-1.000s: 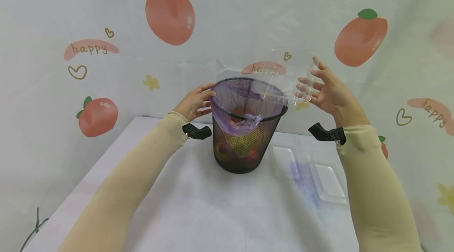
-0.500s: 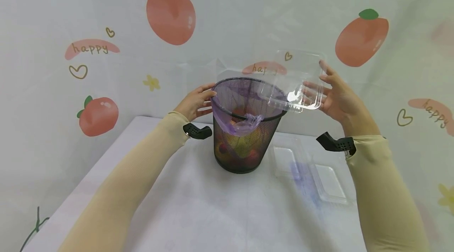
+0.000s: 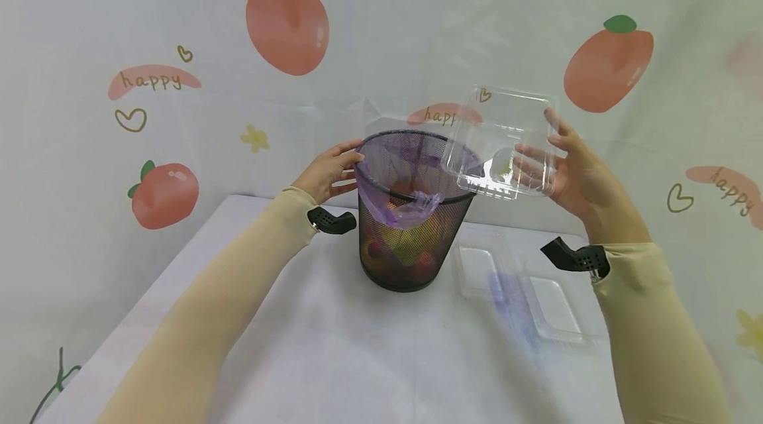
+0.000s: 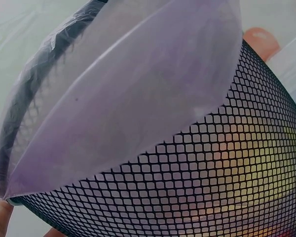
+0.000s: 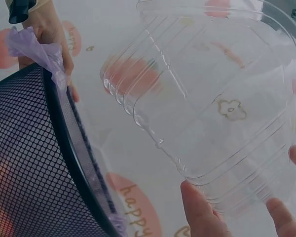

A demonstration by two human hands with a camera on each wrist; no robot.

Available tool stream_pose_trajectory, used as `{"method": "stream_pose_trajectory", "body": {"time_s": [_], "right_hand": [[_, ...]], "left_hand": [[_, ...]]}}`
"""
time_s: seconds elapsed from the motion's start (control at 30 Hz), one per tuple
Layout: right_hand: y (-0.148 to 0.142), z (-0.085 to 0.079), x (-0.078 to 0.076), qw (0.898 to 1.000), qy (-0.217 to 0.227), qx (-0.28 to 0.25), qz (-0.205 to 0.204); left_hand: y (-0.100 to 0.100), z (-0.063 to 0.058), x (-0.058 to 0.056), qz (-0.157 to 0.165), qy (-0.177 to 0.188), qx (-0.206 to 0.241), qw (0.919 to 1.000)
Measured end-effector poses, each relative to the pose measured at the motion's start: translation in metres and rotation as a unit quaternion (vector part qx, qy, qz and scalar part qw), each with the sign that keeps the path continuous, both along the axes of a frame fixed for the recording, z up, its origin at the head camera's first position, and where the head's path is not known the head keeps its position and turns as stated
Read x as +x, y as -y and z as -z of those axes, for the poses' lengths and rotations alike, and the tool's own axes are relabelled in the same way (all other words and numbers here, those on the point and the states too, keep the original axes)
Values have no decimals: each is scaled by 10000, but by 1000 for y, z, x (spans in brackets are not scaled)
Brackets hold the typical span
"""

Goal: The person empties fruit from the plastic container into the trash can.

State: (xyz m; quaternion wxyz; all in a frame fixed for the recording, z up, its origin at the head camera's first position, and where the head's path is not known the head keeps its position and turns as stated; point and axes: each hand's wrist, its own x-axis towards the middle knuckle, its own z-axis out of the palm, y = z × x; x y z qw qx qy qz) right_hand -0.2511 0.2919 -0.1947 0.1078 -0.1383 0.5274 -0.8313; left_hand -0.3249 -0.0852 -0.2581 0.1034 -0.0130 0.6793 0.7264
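A black mesh bin (image 3: 363, 238) with a thin purple liner (image 3: 408, 216) over its rim stands upright on the table. Red, yellow and green round things, like fruit, show blurred through its mesh. My left hand (image 3: 330, 173) grips the bin's left rim, thumb on top, fingers outside. In the left wrist view, the liner (image 4: 138, 94) hangs over the mesh and only fingertips show. My right hand (image 3: 575, 169) holds a clear plastic container (image 3: 512, 109), tilted, beside and above the bin's right rim. No contents are visible in this container (image 5: 212, 123) in the right wrist view.
More clear plastic packaging (image 3: 554, 308) lies on the white table (image 3: 357, 358), right of the bin. A bluish patch (image 3: 509, 298) shows there. Behind the table hangs a white sheet (image 3: 369, 26) printed with peaches.
My right hand has moved right and a little down with the clear container, away from above the bin's mouth. The left hand and the bin have stayed in place.
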Motion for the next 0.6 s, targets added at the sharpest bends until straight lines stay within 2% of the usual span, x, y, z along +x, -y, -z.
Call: {"method": "stream_pose_trajectory", "body": {"time_s": [0.4,0.6], "right_hand": [[-6,12,10,9995,-153,-95,-265],[-10,19,15,9991,-225,114,-330]], "left_hand": [[0,1,-2,11,5,1,10000],[0,1,-1,25,-8,5,10000]]}}
